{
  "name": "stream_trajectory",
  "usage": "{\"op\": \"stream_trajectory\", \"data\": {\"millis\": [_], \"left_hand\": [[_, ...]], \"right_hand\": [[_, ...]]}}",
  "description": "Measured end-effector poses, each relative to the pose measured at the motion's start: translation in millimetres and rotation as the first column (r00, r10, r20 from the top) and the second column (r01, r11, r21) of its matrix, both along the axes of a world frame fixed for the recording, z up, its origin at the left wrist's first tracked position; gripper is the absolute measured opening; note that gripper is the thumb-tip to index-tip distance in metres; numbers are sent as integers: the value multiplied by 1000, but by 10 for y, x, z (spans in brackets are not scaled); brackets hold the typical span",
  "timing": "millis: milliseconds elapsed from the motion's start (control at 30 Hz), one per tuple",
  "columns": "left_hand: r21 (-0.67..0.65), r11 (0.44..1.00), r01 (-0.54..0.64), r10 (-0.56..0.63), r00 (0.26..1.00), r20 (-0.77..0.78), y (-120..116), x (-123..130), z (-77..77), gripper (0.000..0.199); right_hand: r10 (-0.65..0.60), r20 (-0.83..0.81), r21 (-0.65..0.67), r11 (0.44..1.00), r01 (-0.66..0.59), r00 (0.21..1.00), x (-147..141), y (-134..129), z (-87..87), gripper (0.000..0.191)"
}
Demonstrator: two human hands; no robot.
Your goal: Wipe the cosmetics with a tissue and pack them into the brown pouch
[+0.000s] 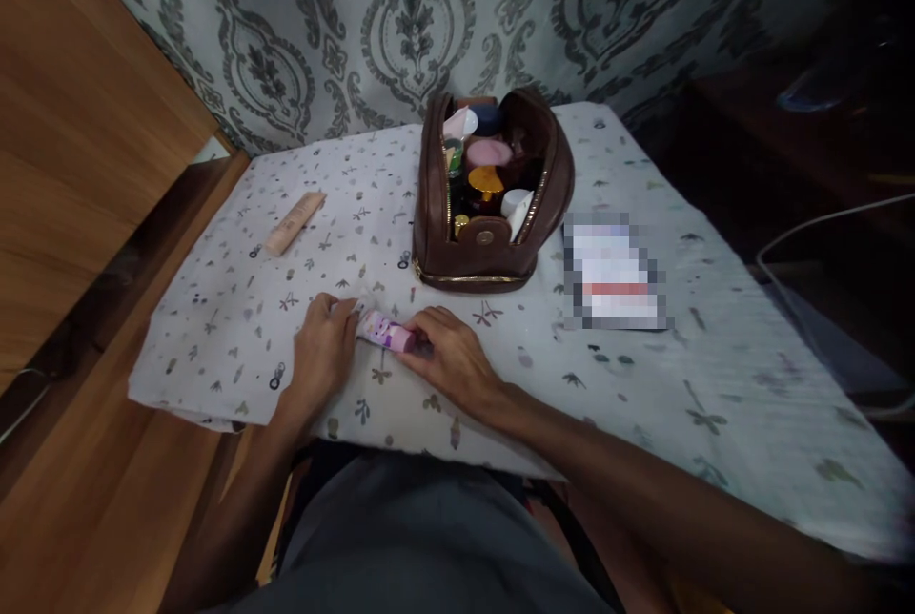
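Observation:
A small pink and purple tube (386, 332) with a cartoon-like print lies between my hands, just above the cloth. My right hand (449, 357) pinches its pink end between thumb and fingers. At its other end, my left hand (325, 347) is closed on a whitish, see-through part, which may be a cap or a wrapper; I cannot tell which. Beyond my hands stands a brown cosmetic bag (476, 266), unzipped, with bottles, jars and tubes inside. To the left lies a beige tube (295, 223), flat and apart from both hands.
A white cloth (343, 194) printed with small plants covers the table. Right of the bag lies a pixelated flat item (615, 276). A patterned curtain (335, 51) hangs behind, a wooden panel (92, 61) rises at left, and a white cable (822, 218) runs at far right.

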State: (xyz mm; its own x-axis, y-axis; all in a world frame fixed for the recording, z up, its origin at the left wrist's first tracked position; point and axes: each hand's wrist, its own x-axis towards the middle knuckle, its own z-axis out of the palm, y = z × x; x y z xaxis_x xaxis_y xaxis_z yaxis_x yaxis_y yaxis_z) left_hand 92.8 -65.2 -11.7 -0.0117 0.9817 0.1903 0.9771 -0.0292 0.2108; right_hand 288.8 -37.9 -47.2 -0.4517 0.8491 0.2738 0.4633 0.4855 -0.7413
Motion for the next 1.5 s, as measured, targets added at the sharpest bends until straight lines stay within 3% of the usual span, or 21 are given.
{"op": "stream_trajectory", "data": {"millis": [100,233,300,400,467,600,733,900,1100,1233,1300,1400,1500], "left_hand": [[51,999,4,-5,1000,28,-92,-24,-40,32],[177,977,118,-140,984,115,-323,170,-128,32],[227,958,173,-200,975,98,-392,269,-168,33],[290,939,186,-200,980,20,-395,307,-201,34],[328,931,158,-161,987,-19,-352,252,-198,34],[326,943,67,-64,998,-21,-247,74,-151,34],[305,952,-3,-30,994,102,-207,55,-139,34],[297,945,135,-208,951,231,-263,320,-212,37],[297,936,191,-264,936,232,-241,367,-248,39],[245,959,143,-185,970,159,-172,189,-243,38],[211,973,94,-122,985,121,-147,109,-238,36],[192,979,63,-86,990,112,-151,62,-231,35],[236,962,139,-173,977,127,-208,124,-233,37]], "right_hand": [[2,13,-13,1000,-2,1000,2,-8,18,15],[10,-26,-19,1000,-11,1000,5,-18,27,13],[4,-74,-40,999,-7,997,2,-20,34,13],[-34,-179,-153,988,6,983,-10,-19,67,9],[-69,-298,-315,949,-30,952,-14,-15,102,7],[-139,-471,-577,795,-186,871,13,11,168,27],[-113,-506,-601,758,-255,855,49,60,187,34],[-76,-509,-631,710,-312,858,57,113,163,38],[-33,-416,-583,777,-239,909,58,125,119,29],[-32,-318,-453,883,-122,947,59,111,113,21],[-51,-287,-410,909,-75,957,61,100,129,19],[-65,-293,-466,881,-83,954,60,82,160,26],[-114,-352,-561,820,-112,929,51,81,173,40]]}}
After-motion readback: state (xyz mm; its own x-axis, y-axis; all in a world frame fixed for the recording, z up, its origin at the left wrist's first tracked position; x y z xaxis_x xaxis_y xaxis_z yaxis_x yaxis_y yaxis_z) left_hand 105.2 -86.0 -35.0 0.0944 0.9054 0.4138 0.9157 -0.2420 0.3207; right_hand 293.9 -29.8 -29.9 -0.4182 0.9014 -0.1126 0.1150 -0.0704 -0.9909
